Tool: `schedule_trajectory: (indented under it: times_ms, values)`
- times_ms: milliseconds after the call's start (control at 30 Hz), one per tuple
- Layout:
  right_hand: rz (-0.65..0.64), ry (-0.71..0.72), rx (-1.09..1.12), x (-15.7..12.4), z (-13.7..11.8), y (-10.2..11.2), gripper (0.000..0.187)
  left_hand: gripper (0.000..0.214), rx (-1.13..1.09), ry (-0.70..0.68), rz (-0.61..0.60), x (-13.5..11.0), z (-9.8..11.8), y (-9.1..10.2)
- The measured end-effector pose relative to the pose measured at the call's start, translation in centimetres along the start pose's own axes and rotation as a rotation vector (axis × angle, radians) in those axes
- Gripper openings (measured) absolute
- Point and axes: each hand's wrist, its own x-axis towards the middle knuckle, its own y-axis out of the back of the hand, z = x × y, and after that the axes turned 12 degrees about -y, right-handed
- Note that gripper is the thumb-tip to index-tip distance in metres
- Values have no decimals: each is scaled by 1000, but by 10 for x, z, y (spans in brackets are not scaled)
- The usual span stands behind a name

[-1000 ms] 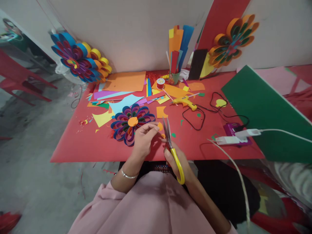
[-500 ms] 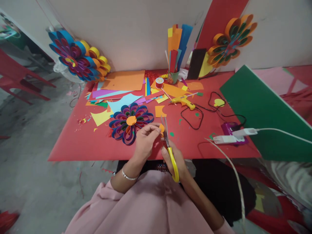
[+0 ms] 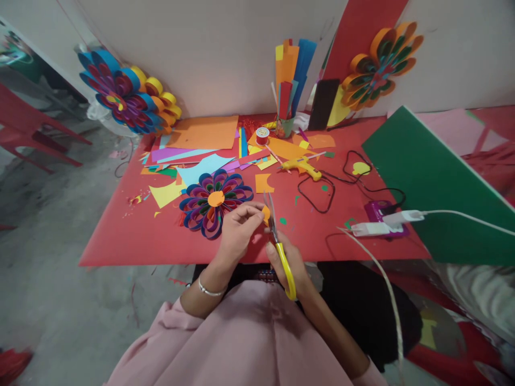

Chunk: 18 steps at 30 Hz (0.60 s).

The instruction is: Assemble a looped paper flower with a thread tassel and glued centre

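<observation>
My left hand (image 3: 238, 231) pinches a small orange piece of paper (image 3: 266, 215) between thumb and fingers. In my right hand (image 3: 290, 261) are yellow-handled scissors (image 3: 284, 268), their blades slightly apart and pointing away from me, right beside the orange piece. Just left of my left hand a paper flower (image 3: 201, 209) lies on the table, made of blue, purple, red and green loops with an orange disc (image 3: 216, 199) at its centre. Beyond the blade tips lies an orange paper scrap (image 3: 263, 183) with a curved cut in one side.
On the red-covered table (image 3: 132, 241) lie a yellow glue gun (image 3: 302, 166) with a black cord, a thread spool (image 3: 262, 135) and coloured paper scraps. A purple power adapter (image 3: 380, 212) with white plugs sits right, near a green board (image 3: 438, 193). Paper strips (image 3: 287, 75) stand in a cup.
The scissor blades are spread a little wider than before. Both hands stay almost in place, still holding the orange piece and the scissors.
</observation>
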Motion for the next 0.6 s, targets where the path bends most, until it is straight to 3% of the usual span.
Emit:
schedule_trajectory:
  times_ms: [600]
  values:
    - [-21, -4, -16, -1, 5, 4, 43, 13, 49, -51, -73, 4, -7, 9]
